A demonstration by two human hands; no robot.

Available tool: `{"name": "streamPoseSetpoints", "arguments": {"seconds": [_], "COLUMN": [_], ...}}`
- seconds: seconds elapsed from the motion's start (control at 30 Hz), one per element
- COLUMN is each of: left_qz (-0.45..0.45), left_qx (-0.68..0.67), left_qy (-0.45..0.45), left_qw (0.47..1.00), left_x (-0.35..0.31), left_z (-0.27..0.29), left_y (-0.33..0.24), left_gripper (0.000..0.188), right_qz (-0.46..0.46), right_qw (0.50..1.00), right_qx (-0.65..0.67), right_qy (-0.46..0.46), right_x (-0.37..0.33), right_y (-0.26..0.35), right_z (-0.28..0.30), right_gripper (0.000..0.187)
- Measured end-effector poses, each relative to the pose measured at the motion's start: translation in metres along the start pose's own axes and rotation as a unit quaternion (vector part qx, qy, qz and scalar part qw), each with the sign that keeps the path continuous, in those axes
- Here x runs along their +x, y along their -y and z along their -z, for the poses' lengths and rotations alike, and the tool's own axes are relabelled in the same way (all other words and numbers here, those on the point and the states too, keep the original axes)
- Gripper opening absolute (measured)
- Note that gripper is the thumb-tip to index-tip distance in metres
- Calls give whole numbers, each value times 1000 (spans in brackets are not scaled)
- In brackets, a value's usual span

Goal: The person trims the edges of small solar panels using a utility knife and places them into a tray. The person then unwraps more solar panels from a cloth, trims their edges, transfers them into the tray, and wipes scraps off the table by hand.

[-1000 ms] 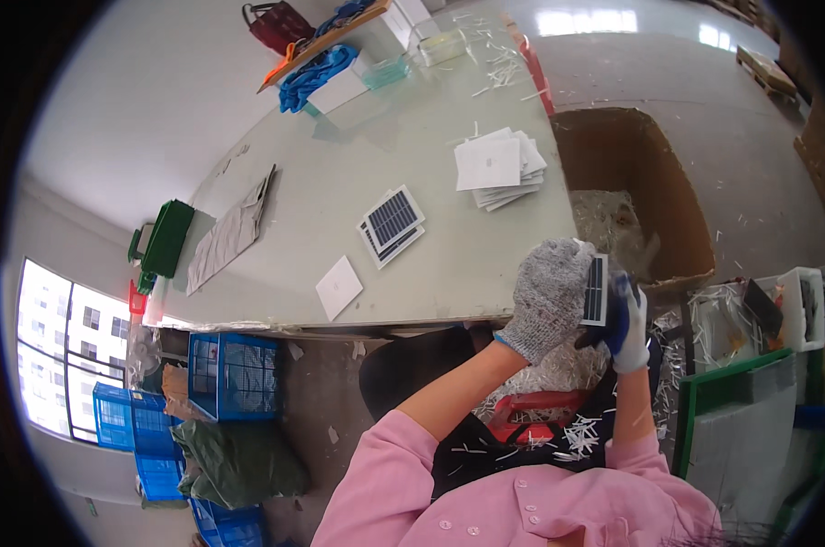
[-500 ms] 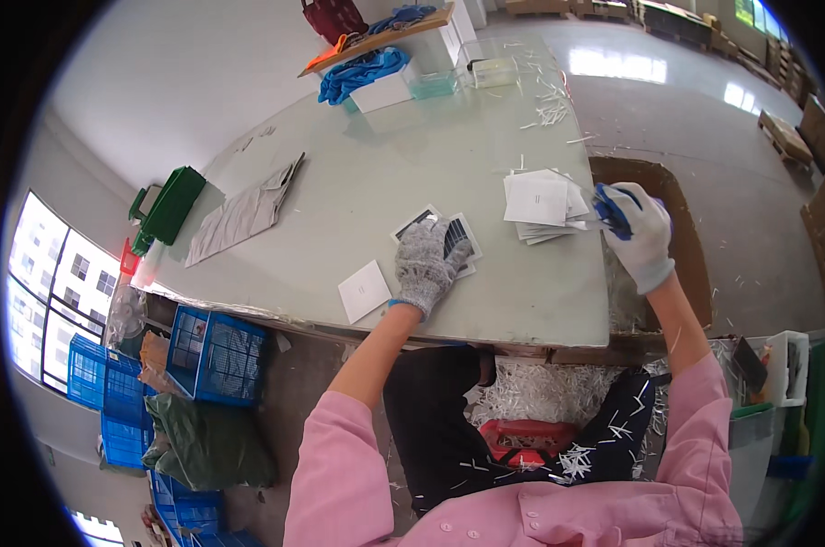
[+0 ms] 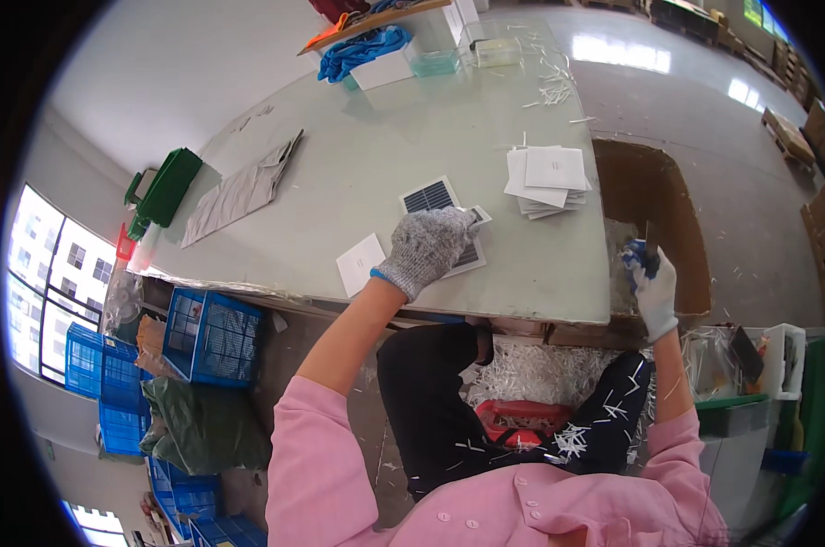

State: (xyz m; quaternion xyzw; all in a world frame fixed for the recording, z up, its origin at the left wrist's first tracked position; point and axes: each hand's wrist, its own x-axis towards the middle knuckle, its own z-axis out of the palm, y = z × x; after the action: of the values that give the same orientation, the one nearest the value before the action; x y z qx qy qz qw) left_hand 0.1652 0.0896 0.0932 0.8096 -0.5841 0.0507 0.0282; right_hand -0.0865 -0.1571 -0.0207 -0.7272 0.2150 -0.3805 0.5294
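My left hand (image 3: 431, 244), in a grey knit glove, is curled over small dark gridded panels with white borders on the table. One panel (image 3: 428, 196) shows beyond the knuckles; another panel (image 3: 472, 259) shows beside the fingers. The fingers are bent at a panel's edge, and the palm hides most of their grip. My right hand (image 3: 654, 287), in a white glove with blue palm coating, is closed round a dark narrow flat tool (image 3: 650, 239) over the cardboard box beside the table. A stack of white cards (image 3: 549, 180) lies near the table's right edge. One white card (image 3: 362, 265) lies left of my left hand.
The brown box (image 3: 654, 178) adjoins the table's right side. A grey flat bag (image 3: 239, 196) and a green bin (image 3: 171, 187) are on the left. White strips (image 3: 554, 87) litter the far right corner. Blue crates (image 3: 216, 337) stand below left; a red basket (image 3: 522, 421) sits between my legs.
My right hand has moved from beside the stack down over the box. A card now lies on the stack's upper right. My left fingers have curled and shifted, uncovering more of the far panel.
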Motion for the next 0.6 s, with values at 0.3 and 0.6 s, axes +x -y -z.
{"name": "streamPoseSetpoints", "arguments": {"seconds": [0.3, 0.6], "left_qz": [-197, -47], "left_qx": [-97, -161], "left_qy": [-224, -264], "left_qw": [950, 950], "left_x": [-15, 48], "left_z": [-65, -83], "left_y": [-166, -189], "left_gripper": [40, 37], "right_qz": [-205, -79], "right_qw": [946, 978], "right_qx": [235, 192], "right_qy": [-87, -18], "right_x": [-96, -78], "right_y": [-40, -40], "right_z": [-38, -35], "right_gripper": [13, 5]}}
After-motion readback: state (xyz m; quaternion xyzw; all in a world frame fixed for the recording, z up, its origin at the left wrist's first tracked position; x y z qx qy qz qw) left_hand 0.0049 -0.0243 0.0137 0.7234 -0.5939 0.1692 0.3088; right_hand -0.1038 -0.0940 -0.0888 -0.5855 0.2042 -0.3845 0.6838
